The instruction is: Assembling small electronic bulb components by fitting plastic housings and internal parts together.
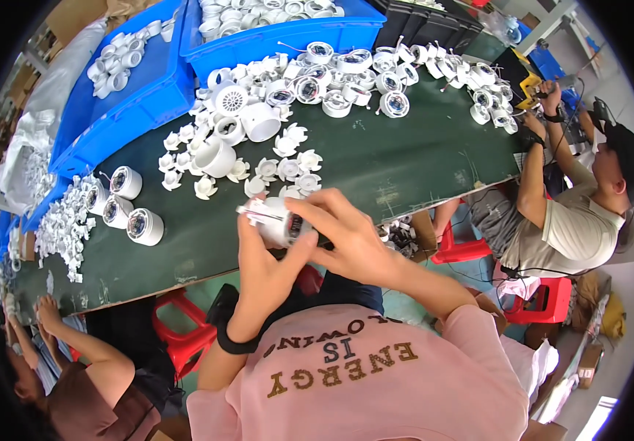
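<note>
Just off the near edge of the table, I hold a white cylindrical plastic housing [276, 226] between both hands. Its open end faces right and shows a dark, circuit-like inside; a thin wire lies along its upper side. My left hand [259, 259] grips it from the left and below, with the thumb across the near side. The fingers of my right hand [348, 237] are closed around its right end, at the dark opening. Beyond my hands lie white finned caps [288, 170] and larger white cups [215, 157]. Several similar filled housings [145, 226] stand to the left.
Blue bins [280, 42] with white parts line the far side of the green table [361, 151]. Heaped round units with wires [394, 104] lie before them. Small white pieces [67, 220] are piled at left. Co-workers sit at both sides, near red stools [541, 300].
</note>
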### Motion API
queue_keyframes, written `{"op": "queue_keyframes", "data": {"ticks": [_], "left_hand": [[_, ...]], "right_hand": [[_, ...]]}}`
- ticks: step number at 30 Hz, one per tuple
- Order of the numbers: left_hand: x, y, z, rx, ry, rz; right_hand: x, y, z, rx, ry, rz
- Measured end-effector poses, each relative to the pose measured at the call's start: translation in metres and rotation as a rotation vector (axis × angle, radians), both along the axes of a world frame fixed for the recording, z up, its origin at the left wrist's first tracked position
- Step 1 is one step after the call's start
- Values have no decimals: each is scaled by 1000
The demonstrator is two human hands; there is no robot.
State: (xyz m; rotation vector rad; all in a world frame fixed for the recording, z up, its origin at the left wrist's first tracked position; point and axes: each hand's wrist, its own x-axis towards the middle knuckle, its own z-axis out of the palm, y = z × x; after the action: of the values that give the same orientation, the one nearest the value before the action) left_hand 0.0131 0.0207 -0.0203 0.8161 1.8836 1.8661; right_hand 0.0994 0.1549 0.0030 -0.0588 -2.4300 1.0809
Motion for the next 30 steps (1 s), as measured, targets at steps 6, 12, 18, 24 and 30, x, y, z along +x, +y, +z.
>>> {"op": "queue_keyframes", "data": {"ticks": [6, 12, 18, 24, 30], "left_hand": [[-56, -54, -6, -126, -178, 161], [-107, -98, -12, -236, -174, 225], [-131, -130, -40, -269, -51, 381], [-144, -121, -24, -547, 114, 512], [-157, -140, -54, -446, 255, 599]], "right_hand": [[-26, 131, -8, 591, -12, -351], [-21, 236, -75, 538, -54, -584], [-21, 182, -71, 525, -27, -610], [-37, 100, -59, -114, 5, -157], [-55, 91, -74, -11, 17, -64]]}}
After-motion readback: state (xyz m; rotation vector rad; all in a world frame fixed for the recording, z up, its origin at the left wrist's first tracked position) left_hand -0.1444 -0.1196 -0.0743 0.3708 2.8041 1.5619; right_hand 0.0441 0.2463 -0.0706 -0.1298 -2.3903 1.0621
